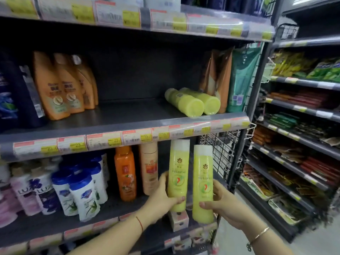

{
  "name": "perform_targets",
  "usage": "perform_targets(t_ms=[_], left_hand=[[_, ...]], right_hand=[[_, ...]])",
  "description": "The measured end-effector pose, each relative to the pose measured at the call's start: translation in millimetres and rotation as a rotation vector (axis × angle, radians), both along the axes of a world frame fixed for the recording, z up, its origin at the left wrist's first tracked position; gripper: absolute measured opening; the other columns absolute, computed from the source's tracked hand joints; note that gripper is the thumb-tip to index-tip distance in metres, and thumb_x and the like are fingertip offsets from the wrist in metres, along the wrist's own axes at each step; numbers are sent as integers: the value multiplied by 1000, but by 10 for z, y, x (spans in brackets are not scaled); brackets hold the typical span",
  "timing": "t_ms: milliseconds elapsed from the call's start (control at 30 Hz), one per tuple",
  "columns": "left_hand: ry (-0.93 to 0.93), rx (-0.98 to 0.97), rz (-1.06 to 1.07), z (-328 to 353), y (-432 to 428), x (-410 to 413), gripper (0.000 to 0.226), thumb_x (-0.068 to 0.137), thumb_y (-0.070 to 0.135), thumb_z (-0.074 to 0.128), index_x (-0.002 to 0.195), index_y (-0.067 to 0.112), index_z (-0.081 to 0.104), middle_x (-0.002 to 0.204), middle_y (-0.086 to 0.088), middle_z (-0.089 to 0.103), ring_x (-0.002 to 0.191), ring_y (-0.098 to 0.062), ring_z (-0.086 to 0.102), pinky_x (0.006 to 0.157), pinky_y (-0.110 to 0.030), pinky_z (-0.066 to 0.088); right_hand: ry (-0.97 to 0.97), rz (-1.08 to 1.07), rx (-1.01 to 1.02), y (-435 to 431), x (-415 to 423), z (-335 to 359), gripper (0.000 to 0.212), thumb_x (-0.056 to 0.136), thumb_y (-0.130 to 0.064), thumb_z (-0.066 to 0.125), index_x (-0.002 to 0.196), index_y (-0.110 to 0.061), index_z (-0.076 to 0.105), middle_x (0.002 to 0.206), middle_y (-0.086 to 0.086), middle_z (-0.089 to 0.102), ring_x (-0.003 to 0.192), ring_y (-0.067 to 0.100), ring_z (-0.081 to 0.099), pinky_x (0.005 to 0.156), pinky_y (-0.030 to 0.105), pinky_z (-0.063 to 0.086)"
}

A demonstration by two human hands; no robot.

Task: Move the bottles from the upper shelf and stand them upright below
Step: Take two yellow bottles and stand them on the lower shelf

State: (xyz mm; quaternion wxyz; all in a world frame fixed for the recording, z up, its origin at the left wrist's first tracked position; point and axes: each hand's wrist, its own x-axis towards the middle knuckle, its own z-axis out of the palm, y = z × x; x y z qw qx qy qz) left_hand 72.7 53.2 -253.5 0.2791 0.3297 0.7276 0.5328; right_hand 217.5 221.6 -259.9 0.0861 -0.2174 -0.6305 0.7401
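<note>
- Left hand (161,196): clenched round the lower part of a yellow bottle (178,173), thumb across the front, fingers behind. I hold it upright, cap end down, at the front of the lower shelf (55,225).
- Right hand (223,203): wrapped round the lower part of a second yellow bottle (203,183), also upright, just right of the first. Its base hangs past the shelf's front edge; I cannot tell whether either bottle is resting on the shelf yet.
- Small boxed item (178,220): directly under the left hand's bottle, on the shelf front.
- Orange bottle (125,173) and peach bottle (149,167): standing just left of my left hand.
- Upper shelf (110,116): above both hands, carrying two lying yellow bottles (193,102), touching side by side, up and slightly right of my right hand.
- Key relation: the lying pair have long axes running front to back, round ends facing me at the shelf lip. My right hand is the nearer one.
- Judgement: both held bottles need setting down first; the lying pair then needs a quarter turn to vertical.
</note>
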Motion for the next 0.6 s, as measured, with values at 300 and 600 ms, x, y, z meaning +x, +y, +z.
perform_targets(t_ms=[300, 600], left_hand=[[116, 88, 275, -315, 731, -378, 94, 78, 9, 75, 148, 25, 15, 129, 5, 51, 111, -5, 45, 91, -24, 38], [135, 56, 444, -476, 1046, -615, 90, 83, 2, 67, 150, 18, 10, 130, -1, 50, 104, -8, 49, 67, 1, 42]], right_hand=[[55, 80, 118, 618, -474, -225, 74, 71, 13, 77, 132, -19, 49, 119, 10, 69, 113, 29, 65, 95, 52, 54], [83, 174, 11, 834, -742, -357, 72, 73, 15, 73, 132, -16, 46, 124, 15, 63, 113, 31, 65, 86, 47, 58]])
